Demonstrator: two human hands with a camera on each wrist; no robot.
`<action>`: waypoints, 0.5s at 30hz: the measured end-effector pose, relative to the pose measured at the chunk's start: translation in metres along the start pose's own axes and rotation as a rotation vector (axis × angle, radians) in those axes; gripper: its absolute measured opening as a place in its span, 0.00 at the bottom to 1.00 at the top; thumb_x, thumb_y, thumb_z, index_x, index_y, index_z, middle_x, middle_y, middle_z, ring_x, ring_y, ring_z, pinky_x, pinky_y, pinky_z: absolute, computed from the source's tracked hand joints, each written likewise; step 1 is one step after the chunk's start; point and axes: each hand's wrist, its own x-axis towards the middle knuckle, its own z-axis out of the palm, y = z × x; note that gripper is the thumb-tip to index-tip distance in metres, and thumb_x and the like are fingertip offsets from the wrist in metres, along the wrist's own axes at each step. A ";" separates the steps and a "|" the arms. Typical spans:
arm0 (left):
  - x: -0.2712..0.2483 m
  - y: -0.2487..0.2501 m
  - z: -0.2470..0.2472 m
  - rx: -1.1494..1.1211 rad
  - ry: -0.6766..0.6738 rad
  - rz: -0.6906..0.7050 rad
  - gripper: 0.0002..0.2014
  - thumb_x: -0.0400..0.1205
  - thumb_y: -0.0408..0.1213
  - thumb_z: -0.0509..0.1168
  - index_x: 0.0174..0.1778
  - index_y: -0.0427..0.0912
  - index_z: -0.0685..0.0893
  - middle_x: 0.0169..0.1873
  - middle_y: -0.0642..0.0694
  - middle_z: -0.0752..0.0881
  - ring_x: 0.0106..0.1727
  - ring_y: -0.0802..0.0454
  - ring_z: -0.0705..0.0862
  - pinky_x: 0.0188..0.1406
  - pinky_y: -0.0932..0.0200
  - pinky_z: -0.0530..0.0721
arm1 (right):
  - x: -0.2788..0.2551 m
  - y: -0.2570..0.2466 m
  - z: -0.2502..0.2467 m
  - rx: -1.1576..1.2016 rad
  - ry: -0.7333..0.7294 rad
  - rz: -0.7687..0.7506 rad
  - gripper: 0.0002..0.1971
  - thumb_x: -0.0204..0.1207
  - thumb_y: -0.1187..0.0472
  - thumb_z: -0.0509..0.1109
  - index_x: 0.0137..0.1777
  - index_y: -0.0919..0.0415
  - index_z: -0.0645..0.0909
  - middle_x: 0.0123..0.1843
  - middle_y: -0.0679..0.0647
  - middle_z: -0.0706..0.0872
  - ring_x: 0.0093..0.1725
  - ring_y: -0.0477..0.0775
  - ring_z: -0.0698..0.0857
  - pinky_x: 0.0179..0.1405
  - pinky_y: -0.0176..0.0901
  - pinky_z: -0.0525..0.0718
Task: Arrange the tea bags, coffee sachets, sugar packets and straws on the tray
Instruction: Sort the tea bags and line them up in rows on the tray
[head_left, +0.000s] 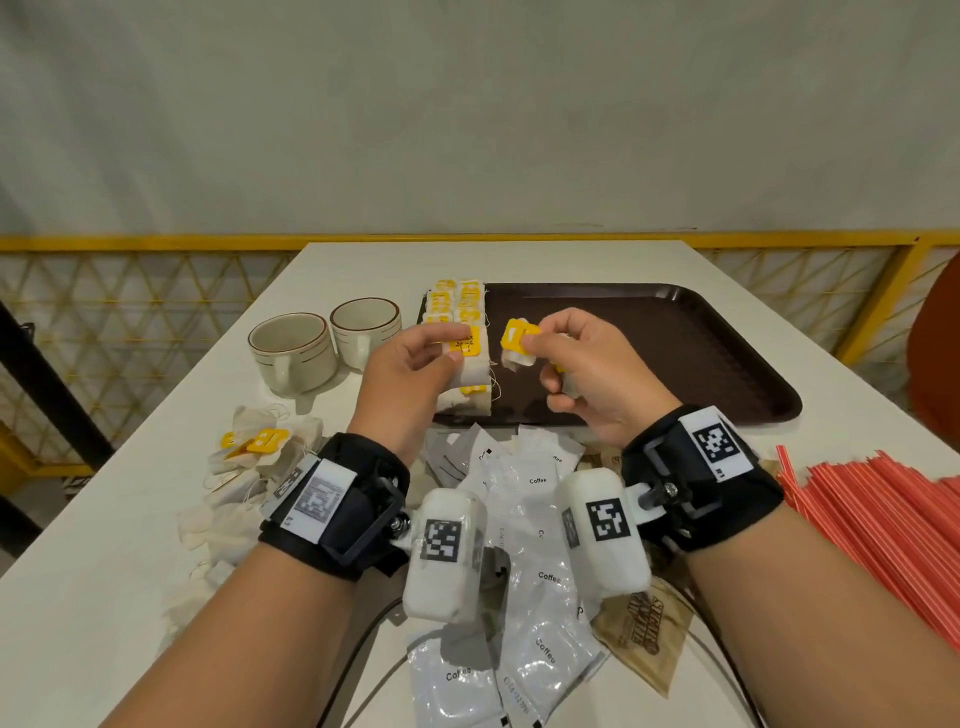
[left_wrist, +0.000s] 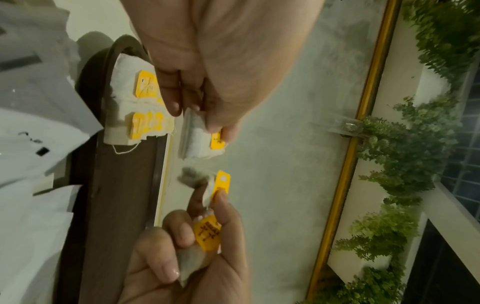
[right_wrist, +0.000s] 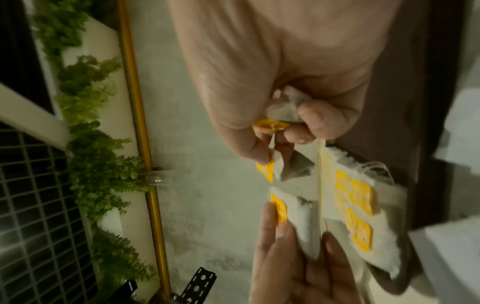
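Nearest the camera: coffee sachets (head_left: 540, 587) in a loose heap on the white table (head_left: 104, 545), silver-white, "Coffee" printed on them, partly under both wrist rigs. Brown sugar packets (head_left: 647, 631) just right of that heap, partly covered by it. Red straws (head_left: 883, 519) in a bundle at the near right, lying on the table, well apart from the tray. Loose tea bags (head_left: 244, 467) in a pile at the near left, yellow tags, strings tangled.

Left hand (head_left: 410, 369) over the tray's left edge: thumb and fingers pinch a tea bag (left_wrist: 201, 139) by its top, yellow tag under the thumb, bag hanging clear of the stacked ones. Remaining fingers curled.

Right hand (head_left: 587, 358) over the tray, just beside the left hand, not touching it. Thumb and index pinch a second tea bag (head_left: 517, 345) at its yellow tag; the lower fingers are curled round another bag (left_wrist: 194, 259) against the palm.

Brown tray (head_left: 675, 353) mid-table. Arranged tea bags (head_left: 457, 306) sit along its left side in a neat row of overlapping stacks, tags up, running from near edge to far edge. Rest of tray bare brown.

Two ceramic cups (head_left: 324, 343) left of the tray, upright, side by side, touching or nearly so.

Far: yellow railing (head_left: 156, 241) with mesh, then a pale wall.
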 end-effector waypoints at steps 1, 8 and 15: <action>0.000 0.000 0.000 -0.004 0.009 0.000 0.15 0.81 0.24 0.64 0.54 0.49 0.85 0.34 0.49 0.85 0.36 0.58 0.82 0.42 0.64 0.82 | 0.000 -0.001 -0.002 -0.040 0.011 -0.030 0.05 0.79 0.68 0.69 0.45 0.58 0.78 0.34 0.54 0.77 0.24 0.45 0.70 0.18 0.36 0.64; 0.004 -0.002 -0.001 0.059 0.058 -0.011 0.06 0.79 0.27 0.68 0.51 0.38 0.82 0.36 0.45 0.87 0.38 0.55 0.85 0.42 0.62 0.83 | -0.006 -0.006 -0.009 -0.166 -0.200 -0.108 0.07 0.75 0.68 0.74 0.52 0.63 0.86 0.35 0.54 0.80 0.27 0.45 0.70 0.20 0.33 0.66; -0.003 0.003 0.001 0.032 -0.058 0.020 0.06 0.78 0.26 0.70 0.40 0.42 0.84 0.34 0.45 0.87 0.32 0.58 0.84 0.36 0.66 0.84 | -0.012 -0.005 -0.003 -0.113 -0.344 -0.117 0.05 0.71 0.70 0.75 0.45 0.62 0.86 0.36 0.55 0.84 0.24 0.42 0.73 0.19 0.33 0.65</action>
